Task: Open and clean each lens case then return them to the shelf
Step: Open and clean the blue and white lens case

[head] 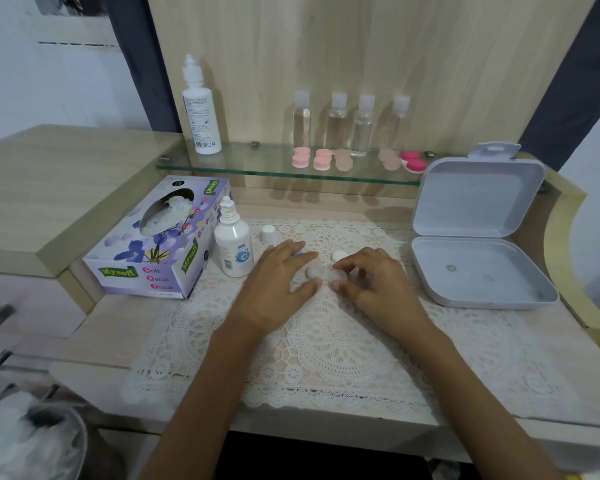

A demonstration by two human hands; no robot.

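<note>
**Both hands on one lens case, mid-mat**

The tabletop (pixel 118 327) carries a lace mat (pixel 326 355) across its centre, and you are working on that. It probably keeps small parts from sliding.

The grey box (pixel 471 202) lies open at the right edge. The tissue box (pixel 160 244) sits at the left edge, within reach for wiping.

The glass shelf (pixel 250 161) runs along the back edge. On it stand a tall white bottle (pixel 201 112) at the left end and four clear bottles (pixel 336 123). The pink cases (pixel 323 159) are lined up in front of those, all capped.

The solution bottle (pixel 233 244) stands uncapped just left of your hands. Its cap (pixel 269 234) is beside it.

Your left hand (pixel 278 271) has its fingers fairly straight. Thumb and forefinger pinch the left end of the pale lens case (pixel 321 273), likely to pin it down.

Your right hand (pixel 371 282) has its fingers curled, with the tips gripping the case's right end. It looks like you are working on that well.

A loose white lid (pixel 340 255) lies just behind the case. Something blue (pixel 298 252) peeks out from under your left fingers; I can't tell what it is.

This case is off the shelf and is not yet ready to go back.
</note>
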